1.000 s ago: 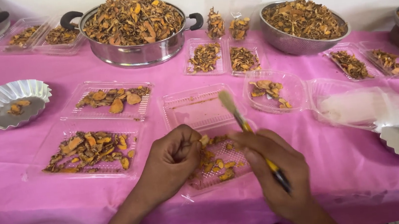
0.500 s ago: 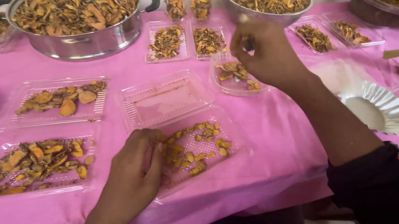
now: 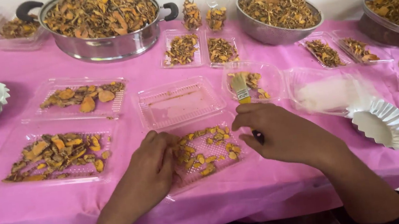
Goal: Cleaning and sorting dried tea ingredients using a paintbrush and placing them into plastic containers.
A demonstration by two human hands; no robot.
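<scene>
Head view, only one there is. Half a sec ago the right hand [image 3: 281, 133] was stretched far out toward the small trays at the back; now it's back at the near edge of the pink table [image 3: 277, 192], curled over the right end of the open clear tray [image 3: 203, 148] of orange-yellow dried pieces. So the reach out is over and the hand is at that tray again, w/ the brush [image 3: 243, 96] in it, as it was a sec ago.

Grip: right hand's fingers closed round the brush's dark handle, bristle end sticking up and away from the person, over the small round tub behind the tray. Wrist low, forearm coming in from the lower right.

Left hand [image 3: 148, 169] (barely shifted) lies at the tray's left end, fingers bent, tips touching the rim and the pieces; loosely curled, can't tell if it pinches anything.

Behind the tray: its empty hinged lid half. Left of it, a fuller tray [image 3: 55, 154]. Far behind-left, the big steel pot [image 3: 101, 23].
</scene>
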